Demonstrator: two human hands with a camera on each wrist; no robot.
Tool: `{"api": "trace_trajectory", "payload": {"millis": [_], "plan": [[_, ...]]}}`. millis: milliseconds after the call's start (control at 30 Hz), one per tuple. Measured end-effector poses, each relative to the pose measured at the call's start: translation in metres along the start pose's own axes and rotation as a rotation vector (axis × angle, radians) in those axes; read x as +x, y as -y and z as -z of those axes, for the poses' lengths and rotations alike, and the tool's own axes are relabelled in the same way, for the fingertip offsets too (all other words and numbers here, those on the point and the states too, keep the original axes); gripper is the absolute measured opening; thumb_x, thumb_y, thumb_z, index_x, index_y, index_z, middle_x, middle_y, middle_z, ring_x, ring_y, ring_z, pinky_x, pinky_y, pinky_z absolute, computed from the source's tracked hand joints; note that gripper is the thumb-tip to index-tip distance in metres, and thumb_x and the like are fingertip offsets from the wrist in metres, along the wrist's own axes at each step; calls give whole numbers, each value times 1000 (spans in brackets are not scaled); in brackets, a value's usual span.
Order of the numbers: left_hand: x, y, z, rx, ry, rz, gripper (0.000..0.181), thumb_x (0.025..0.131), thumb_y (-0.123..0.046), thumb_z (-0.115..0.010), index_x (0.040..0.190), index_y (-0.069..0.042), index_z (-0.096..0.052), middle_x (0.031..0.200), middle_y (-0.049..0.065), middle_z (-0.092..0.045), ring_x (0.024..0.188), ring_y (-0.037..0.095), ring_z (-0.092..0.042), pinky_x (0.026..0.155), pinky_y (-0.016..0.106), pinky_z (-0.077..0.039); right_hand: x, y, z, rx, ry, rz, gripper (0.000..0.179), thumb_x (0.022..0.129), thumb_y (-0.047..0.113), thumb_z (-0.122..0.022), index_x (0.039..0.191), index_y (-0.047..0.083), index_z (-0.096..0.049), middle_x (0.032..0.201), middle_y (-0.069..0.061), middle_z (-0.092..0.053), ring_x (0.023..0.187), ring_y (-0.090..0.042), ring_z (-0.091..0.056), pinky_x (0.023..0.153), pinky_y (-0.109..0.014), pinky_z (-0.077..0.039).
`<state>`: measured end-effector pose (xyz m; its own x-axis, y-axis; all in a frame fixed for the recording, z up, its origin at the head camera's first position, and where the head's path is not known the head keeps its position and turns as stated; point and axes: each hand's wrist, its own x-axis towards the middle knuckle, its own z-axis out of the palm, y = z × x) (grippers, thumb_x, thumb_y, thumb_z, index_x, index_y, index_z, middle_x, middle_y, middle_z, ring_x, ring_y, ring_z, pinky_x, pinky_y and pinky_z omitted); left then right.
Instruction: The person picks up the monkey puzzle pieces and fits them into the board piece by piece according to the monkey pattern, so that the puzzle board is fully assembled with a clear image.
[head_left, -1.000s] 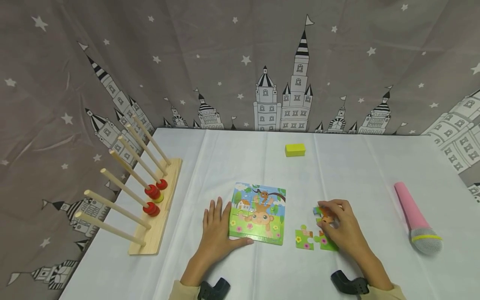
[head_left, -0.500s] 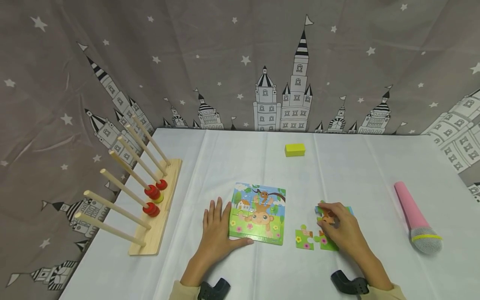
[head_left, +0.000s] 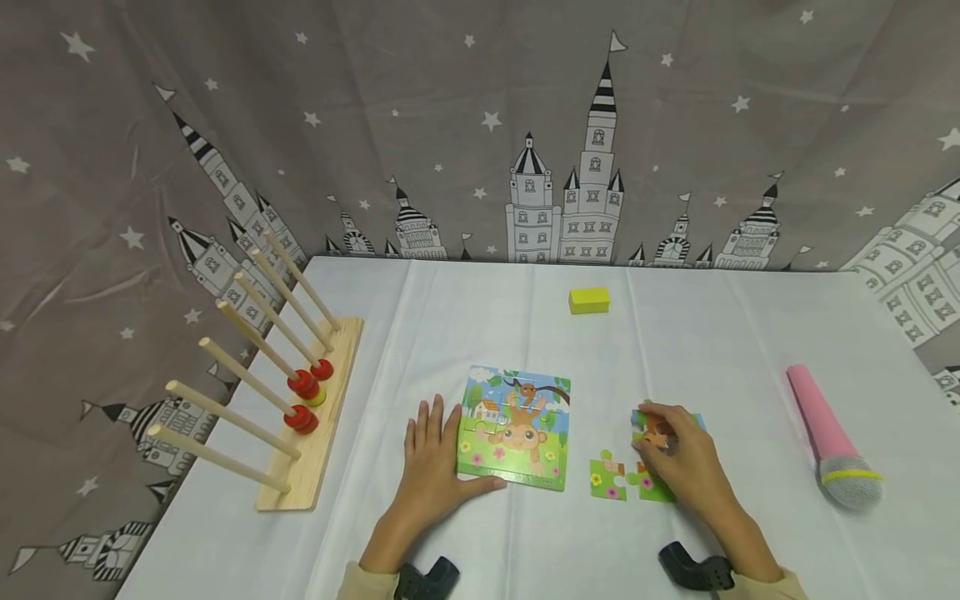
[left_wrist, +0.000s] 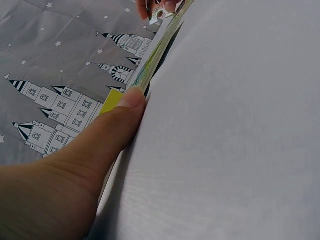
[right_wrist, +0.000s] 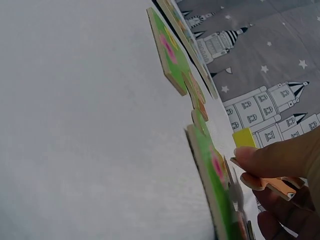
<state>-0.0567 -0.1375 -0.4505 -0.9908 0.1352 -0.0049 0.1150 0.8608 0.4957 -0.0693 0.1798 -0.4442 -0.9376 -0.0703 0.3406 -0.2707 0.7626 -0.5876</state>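
Observation:
In the head view my left hand [head_left: 435, 467] lies flat with spread fingers against the left side of a monkey jigsaw puzzle [head_left: 513, 433]. Its thumb reaches along the puzzle's near edge, also seen in the left wrist view. To the right, my right hand [head_left: 686, 454] pinches a puzzle piece [head_left: 654, 431] with an orange animal part between thumb and fingers. Two loose green pieces lie close by: a left one [head_left: 607, 483] with flowers and a right one [head_left: 657, 490], partly under the hand. A blue corner of a piece [head_left: 701, 420] shows behind the knuckles.
A wooden peg stand [head_left: 318, 442] with red and yellow rings stands at the left. Toward the back sits a yellow block [head_left: 588, 301]. A pink toy microphone [head_left: 832, 437] lies at the right. A grey castle-print curtain [head_left: 450, 125] hangs behind the table.
The piece in my right hand has shifted slightly right. A blue corner has come into view behind the knuckles since the first frame. My left hand stays put.

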Motion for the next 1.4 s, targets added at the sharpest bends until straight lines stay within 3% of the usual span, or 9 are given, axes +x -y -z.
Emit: {"api": "trace_trajectory", "payload": {"millis": [433, 633, 1133, 1400], "plan": [[0, 2, -2, 3, -12, -6, 115, 57, -63, -72, 142, -1, -26, 151, 24, -8, 139, 40, 2, 110, 56, -1, 2, 13, -9, 85, 14, -75, 46, 66, 1, -76, 109, 5, -58, 105, -8, -63, 82, -17, -60, 70, -17, -46], [1, 2, -3, 7, -25, -14, 115, 57, -65, -72, 141, -1, -26, 150, 25, -9, 139, 41, 0, 110, 56, -2, 5, 23, -17, 146, 30, -40, 43, 67, 2, -76, 106, 5, -60, 106, -7, -64, 81, -16, -62, 70, -21, -50], [0, 1, 0, 7, -16, -10, 114, 58, -65, -70, 141, 0, -26, 150, 25, -9, 139, 42, 0, 110, 57, -2, 29, 83, -56, 286, 88, -33, 35, 71, 3, -74, 103, 7, -61, 101, -5, -64, 82, -12, -59, 70, -23, -51], [0, 1, 1, 9, -11, -21, 113, 59, -65, -70, 141, 0, -25, 150, 26, -9, 139, 42, 0, 110, 57, -3, 38, 98, -80, 315, 101, -21, 30, 72, 7, -75, 99, 8, -63, 99, -4, -66, 79, -14, -59, 69, -27, -51]]}}
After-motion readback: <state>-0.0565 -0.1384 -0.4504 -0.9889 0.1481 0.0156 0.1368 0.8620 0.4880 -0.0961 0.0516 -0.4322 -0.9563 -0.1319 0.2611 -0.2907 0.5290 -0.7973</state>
